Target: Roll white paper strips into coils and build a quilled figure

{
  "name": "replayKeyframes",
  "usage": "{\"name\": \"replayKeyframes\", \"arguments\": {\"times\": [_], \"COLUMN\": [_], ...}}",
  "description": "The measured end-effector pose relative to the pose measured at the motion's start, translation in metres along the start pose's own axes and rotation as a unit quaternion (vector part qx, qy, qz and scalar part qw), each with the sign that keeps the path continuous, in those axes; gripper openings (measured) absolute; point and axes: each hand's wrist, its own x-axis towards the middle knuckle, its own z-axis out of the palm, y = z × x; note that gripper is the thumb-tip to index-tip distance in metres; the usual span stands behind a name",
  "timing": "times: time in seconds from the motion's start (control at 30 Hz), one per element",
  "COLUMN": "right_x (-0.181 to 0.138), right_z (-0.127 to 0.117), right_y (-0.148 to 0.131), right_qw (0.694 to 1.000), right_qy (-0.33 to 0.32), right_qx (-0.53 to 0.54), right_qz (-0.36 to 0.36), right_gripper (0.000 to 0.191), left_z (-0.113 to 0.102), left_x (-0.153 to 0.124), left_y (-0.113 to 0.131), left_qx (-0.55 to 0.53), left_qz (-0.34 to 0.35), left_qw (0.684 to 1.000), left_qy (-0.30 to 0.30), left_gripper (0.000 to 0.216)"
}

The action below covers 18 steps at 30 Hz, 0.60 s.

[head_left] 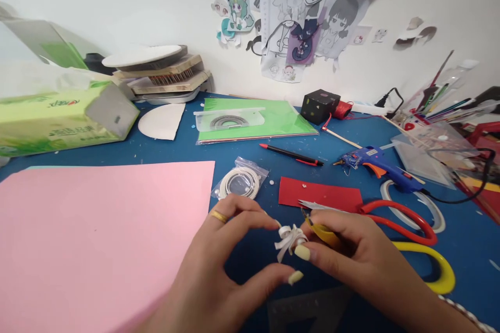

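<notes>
A small white flower-like piece of curled paper strips [289, 242] is pinched between the thumb and fingers of my right hand [351, 250]. Yellow tweezers [326, 234] with a dark tip also rest in that hand, partly hidden by the fingers. My left hand [234, 255] is at the left of the white piece, thumb and index finger spread apart. Its index fingertip is at the top curl; whether they touch I cannot tell. Behind the right hand lie scissors [406, 223] with a red handle loop, and a yellow handle loop [445, 270] shows beside it.
Pink paper [117, 229] covers the left. Behind my hands are a bag of white paper strips [240, 184], a red paper piece [320, 192] and a pen [291, 154]. A blue glue gun [390, 169] lies right, its cord trailing. A transparent ruler [308, 309] lies in front.
</notes>
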Motion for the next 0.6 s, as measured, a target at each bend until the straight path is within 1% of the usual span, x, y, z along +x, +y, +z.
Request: {"name": "replayKeyframes", "arguments": {"times": [0.1,0.17,0.3,0.43,0.6], "right_x": [-0.0008,-0.0005,0.0003,-0.0004,-0.0005], "right_z": [-0.0029,-0.0032,-0.0016,0.0002,0.0014], "right_y": [0.0000,-0.0010,-0.0023,-0.0015,-0.0005], "right_qw": [0.999,0.996,0.989,0.987,0.985], "right_qy": [-0.024,-0.038,-0.045,-0.037,-0.035], "right_qx": [-0.043,-0.071,-0.114,-0.132,-0.140], "right_qz": [-0.019,-0.040,-0.080,-0.089,-0.098], "right_gripper": [0.024,0.023,0.018,0.013,0.013], "left_z": [-0.0019,-0.0016,0.0005,0.0018,0.0023], "left_x": [0.0076,0.0110,0.0105,0.0076,0.0084], "left_y": [0.0022,0.0038,0.0055,0.0065,0.0071], "left_qx": [-0.133,-0.183,-0.169,-0.169,-0.143], "left_qz": [-0.074,-0.104,-0.117,-0.147,-0.168], "left_qw": [0.986,0.974,0.973,0.965,0.962], "left_qy": [-0.065,-0.087,-0.105,-0.133,-0.162], "left_gripper": [0.019,0.017,0.006,0.009,0.011]}}
